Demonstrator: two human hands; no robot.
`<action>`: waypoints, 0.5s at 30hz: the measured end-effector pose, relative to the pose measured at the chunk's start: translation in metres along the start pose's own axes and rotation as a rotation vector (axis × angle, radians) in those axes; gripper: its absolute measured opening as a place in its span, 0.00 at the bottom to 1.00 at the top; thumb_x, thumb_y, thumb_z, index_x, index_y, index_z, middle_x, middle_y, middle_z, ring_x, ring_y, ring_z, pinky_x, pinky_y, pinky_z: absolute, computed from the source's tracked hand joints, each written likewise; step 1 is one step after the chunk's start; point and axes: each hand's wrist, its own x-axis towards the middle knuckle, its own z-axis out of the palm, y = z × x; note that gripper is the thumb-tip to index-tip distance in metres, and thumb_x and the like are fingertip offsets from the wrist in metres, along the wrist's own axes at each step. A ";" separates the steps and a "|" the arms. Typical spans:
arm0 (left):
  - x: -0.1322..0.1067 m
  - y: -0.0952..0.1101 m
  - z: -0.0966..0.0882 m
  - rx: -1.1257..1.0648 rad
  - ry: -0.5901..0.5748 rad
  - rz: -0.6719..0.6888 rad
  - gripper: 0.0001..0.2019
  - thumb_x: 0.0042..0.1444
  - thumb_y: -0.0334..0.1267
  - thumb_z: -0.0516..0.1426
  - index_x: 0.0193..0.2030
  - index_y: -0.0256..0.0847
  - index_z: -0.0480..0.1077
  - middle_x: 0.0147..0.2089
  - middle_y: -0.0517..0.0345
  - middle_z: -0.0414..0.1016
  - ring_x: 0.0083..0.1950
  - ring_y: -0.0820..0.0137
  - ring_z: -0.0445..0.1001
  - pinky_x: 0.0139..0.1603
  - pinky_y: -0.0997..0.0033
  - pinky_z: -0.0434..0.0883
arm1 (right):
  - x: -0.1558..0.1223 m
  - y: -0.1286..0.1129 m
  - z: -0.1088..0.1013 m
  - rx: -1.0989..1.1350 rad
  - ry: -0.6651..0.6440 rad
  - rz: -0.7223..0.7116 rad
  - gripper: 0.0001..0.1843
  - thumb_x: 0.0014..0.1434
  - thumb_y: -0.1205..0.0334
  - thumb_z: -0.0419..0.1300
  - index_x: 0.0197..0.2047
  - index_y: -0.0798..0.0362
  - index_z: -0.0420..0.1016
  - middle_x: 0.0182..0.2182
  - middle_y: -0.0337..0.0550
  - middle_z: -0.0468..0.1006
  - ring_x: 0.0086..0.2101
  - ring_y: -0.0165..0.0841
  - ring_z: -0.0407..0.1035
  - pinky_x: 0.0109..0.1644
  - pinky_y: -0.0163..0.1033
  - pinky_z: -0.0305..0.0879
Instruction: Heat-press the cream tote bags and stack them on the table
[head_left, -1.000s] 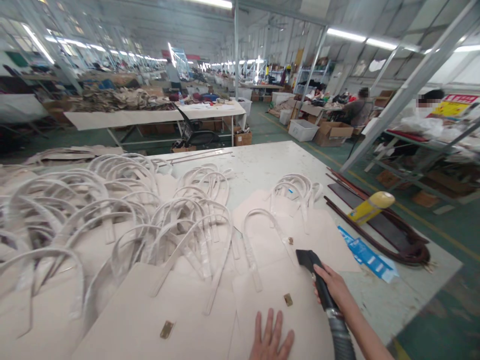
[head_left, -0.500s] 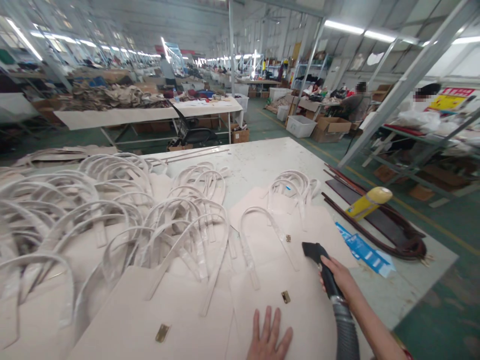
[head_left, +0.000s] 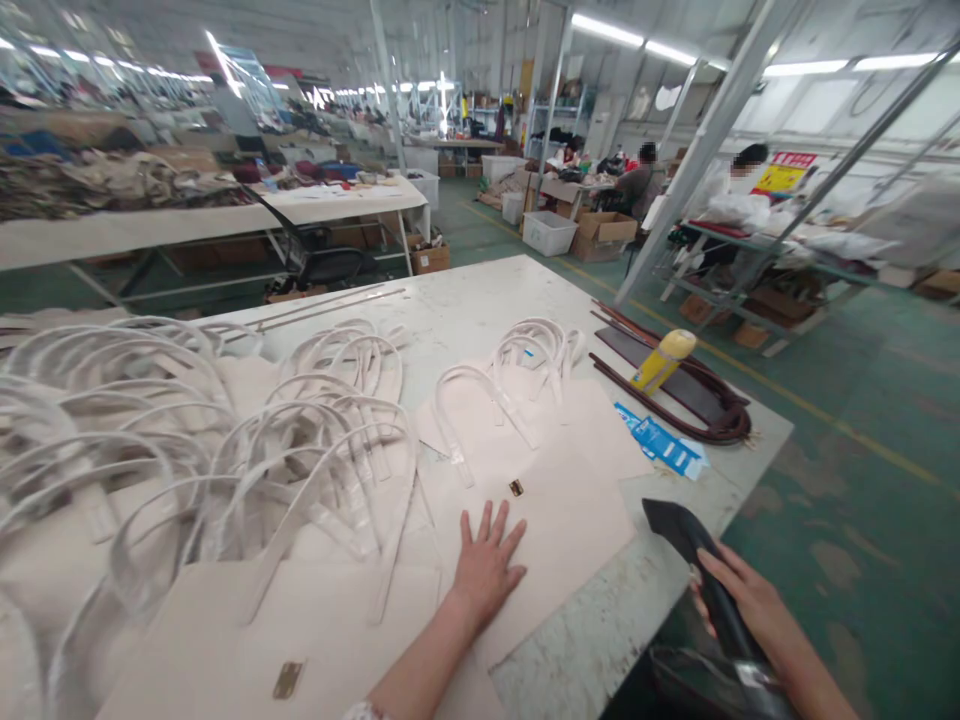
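My left hand (head_left: 489,565) lies flat with fingers spread on a beige bag panel (head_left: 562,540). Just beyond its fingertips is a small gold-coloured metal plate (head_left: 515,488) on that panel. A looped strap handle (head_left: 448,385) shows farther up. My right hand (head_left: 750,605) is wrapped round a black hose nozzle (head_left: 675,530), held off the panel by the table's right edge. The lower part of the hose is dark and partly out of view. Another beige panel (head_left: 360,610) with its own metal plate (head_left: 287,680) lies to the left.
Many panels with looped handles (head_left: 135,400) cover the table's left side. At the right are a yellow bottle (head_left: 664,362), brown straps (head_left: 724,428) and blue packaging (head_left: 664,442). A metal post (head_left: 697,160) stands beyond the table. People sit at benches farther back.
My left hand has moved forward over the panel, which has slid away from me; one metal plate there is now hidden. The nozzle has moved right, off the panel. The view has turned right.
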 end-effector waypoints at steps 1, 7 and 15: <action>0.000 0.000 0.000 -0.001 -0.002 0.002 0.31 0.51 0.58 0.47 0.61 0.58 0.42 0.66 0.60 0.32 0.65 0.54 0.27 0.57 0.38 0.29 | -0.009 0.010 -0.004 0.010 -0.007 0.028 0.42 0.44 0.46 0.61 0.59 0.49 0.50 0.16 0.34 0.73 0.15 0.34 0.65 0.14 0.38 0.64; -0.001 -0.008 -0.006 -0.093 -0.101 0.047 0.36 0.48 0.54 0.53 0.62 0.56 0.41 0.66 0.58 0.30 0.65 0.54 0.28 0.57 0.38 0.31 | -0.022 0.044 0.007 0.021 -0.148 0.083 0.41 0.45 0.45 0.59 0.59 0.50 0.50 0.14 0.33 0.71 0.13 0.33 0.65 0.14 0.36 0.63; 0.000 -0.039 -0.021 -0.177 -0.275 0.174 0.42 0.40 0.46 0.61 0.61 0.52 0.45 0.66 0.56 0.34 0.65 0.58 0.34 0.58 0.41 0.38 | 0.016 0.031 0.029 0.032 -0.030 0.002 0.37 0.45 0.45 0.58 0.55 0.53 0.57 0.17 0.33 0.72 0.16 0.32 0.66 0.19 0.36 0.66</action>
